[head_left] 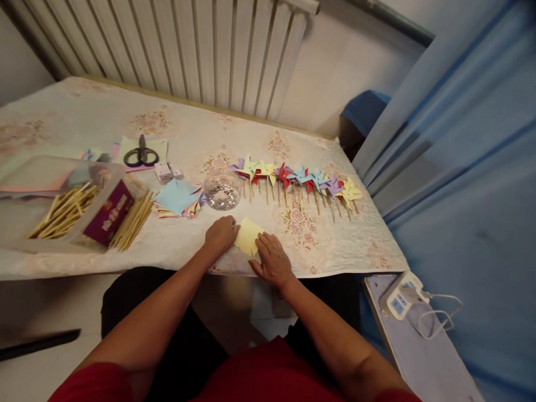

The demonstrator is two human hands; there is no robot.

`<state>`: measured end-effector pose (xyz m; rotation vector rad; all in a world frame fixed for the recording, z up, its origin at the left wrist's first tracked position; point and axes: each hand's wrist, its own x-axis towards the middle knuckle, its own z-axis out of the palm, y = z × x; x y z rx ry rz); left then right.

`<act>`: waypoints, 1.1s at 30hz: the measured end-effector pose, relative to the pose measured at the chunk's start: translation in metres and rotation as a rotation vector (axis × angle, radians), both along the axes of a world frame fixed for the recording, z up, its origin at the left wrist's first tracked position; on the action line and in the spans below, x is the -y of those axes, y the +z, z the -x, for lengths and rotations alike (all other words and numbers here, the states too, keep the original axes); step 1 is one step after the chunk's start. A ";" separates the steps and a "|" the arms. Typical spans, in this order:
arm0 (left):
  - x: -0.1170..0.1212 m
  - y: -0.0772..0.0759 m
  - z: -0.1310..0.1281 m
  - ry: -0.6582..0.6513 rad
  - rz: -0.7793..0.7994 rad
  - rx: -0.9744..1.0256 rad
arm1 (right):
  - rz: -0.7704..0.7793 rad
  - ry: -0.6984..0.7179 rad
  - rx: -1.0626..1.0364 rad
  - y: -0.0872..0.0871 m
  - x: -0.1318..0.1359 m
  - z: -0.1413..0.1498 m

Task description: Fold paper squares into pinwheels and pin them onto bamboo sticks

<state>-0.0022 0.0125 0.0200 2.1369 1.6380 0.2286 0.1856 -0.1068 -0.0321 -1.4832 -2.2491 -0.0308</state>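
A pale yellow paper square (pixel 249 237) lies near the table's front edge, with a short slit at its lower corner. My left hand (pixel 222 235) has its fingers curled in a pinch at the paper's left corner. On the right side, my right hand (pixel 273 260) rests with its fingers laid on the paper's edge and its thumb apart. Just behind sits a round clear dish (pixel 222 192) of small shiny metal pieces. A stack of coloured paper squares (pixel 177 197), light blue on top, is left of the dish.
Several finished paper pinwheels (pixel 300 176) on sticks lie in a row at the right. At left are a plastic box (pixel 71 231) with wooden sticks (pixel 134 220) in and beside it, black scissors (pixel 141 154) and small boxes (pixel 165 172). A white device with cable (pixel 403 296) rests lower right.
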 end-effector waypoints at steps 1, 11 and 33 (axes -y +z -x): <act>-0.001 0.002 0.000 -0.008 0.013 -0.016 | 0.005 0.001 0.000 0.001 0.000 0.000; -0.008 0.001 -0.002 -0.092 0.077 0.008 | 0.028 -0.014 0.020 0.002 0.003 0.000; -0.018 0.000 -0.008 -0.170 0.032 0.060 | 0.006 -0.023 -0.006 0.005 0.006 0.001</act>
